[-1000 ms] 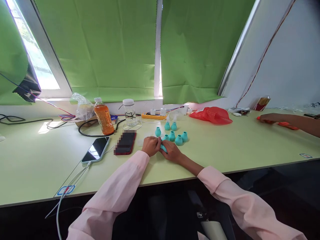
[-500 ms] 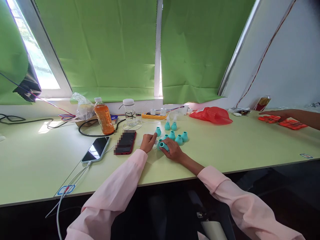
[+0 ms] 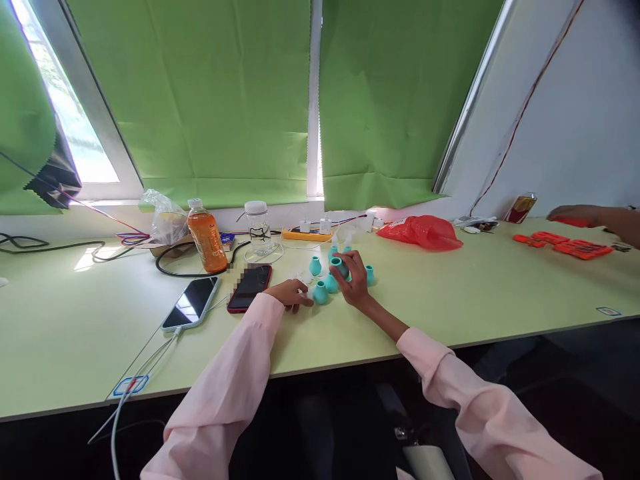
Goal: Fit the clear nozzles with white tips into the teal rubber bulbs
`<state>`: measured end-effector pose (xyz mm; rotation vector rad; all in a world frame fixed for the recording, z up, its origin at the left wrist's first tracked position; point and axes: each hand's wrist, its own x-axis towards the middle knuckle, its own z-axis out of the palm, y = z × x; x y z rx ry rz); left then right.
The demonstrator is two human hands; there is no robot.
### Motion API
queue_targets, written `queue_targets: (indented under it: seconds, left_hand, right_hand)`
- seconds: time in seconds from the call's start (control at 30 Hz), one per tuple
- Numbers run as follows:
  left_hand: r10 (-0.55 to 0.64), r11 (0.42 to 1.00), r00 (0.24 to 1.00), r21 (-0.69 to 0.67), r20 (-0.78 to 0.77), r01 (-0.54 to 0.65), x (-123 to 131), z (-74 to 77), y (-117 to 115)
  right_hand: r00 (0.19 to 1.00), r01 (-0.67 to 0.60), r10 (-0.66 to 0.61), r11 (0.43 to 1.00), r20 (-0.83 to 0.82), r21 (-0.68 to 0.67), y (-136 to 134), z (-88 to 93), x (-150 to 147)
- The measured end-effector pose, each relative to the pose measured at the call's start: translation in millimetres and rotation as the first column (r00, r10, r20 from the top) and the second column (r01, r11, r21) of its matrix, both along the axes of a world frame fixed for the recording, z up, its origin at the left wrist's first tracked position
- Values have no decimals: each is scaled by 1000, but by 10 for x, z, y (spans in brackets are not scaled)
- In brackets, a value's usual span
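My right hand [image 3: 356, 280] is closed around a teal rubber bulb [image 3: 340, 268], raised above the others with its open mouth tilted toward me. My left hand [image 3: 289, 295] is low over the table, with thumb and fingers about a small clear plastic tip [image 3: 304, 293] that is partly hidden. Just right of those fingers stands another teal bulb [image 3: 321, 293], mouth up. More bulbs are grouped around it, among them one bulb [image 3: 315, 266] behind and another [image 3: 370, 275] beyond my right hand. At the back, two bulbs carry clear tips. Loose clear pieces [image 3: 300, 275] lie behind my left hand.
To the left lie a red-edged phone [image 3: 250, 287] and a pale phone [image 3: 191, 303] with a cable. Behind stand an orange drink bottle [image 3: 207, 237], a clear jar [image 3: 259, 228] and a power strip [image 3: 306, 236]. A red bag [image 3: 421, 232] and orange pieces [image 3: 583, 249] are rightward, near another person's hand [image 3: 580, 215].
My right hand has lifted a bulb off the group. My left hand has let go of the standing bulb and moved down toward me, to the clear tip. The other person's hand has lifted an orange-red piece.
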<state>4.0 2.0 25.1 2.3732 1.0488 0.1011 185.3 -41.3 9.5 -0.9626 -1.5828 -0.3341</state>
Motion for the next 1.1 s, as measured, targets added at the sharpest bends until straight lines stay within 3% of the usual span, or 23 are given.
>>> queue_targets:
  seconds: [0.23, 0.37, 0.57, 0.77, 0.9, 1.1]
  left_hand:
    - [71, 974, 995, 222, -67, -55, 37, -87, 75]
    - [77, 956, 994, 288, -84, -50, 47, -115, 70]
    - [55, 939, 996, 342, -73, -27, 49, -151, 102]
    - [75, 929, 995, 368, -66, -45, 48, -157, 125]
    - [109, 923, 991, 377, -77, -72, 40, -126, 104]
    - [164, 910, 983, 397, -81, -119, 38, -135, 95]
  right_hand:
    - [987, 147, -130, 969, 95, -197, 254, 407, -86]
    - [932, 339, -238, 837, 273, -430, 397, 527, -75]
    - [895, 436, -280, 713, 346, -550, 629, 454, 17]
    - [885, 446, -216, 646, 413, -619, 744, 320, 66]
    - [877, 454, -188, 623, 442, -636, 778, 314, 80]
    - [867, 476, -223, 637, 446, -607, 810, 325, 84]
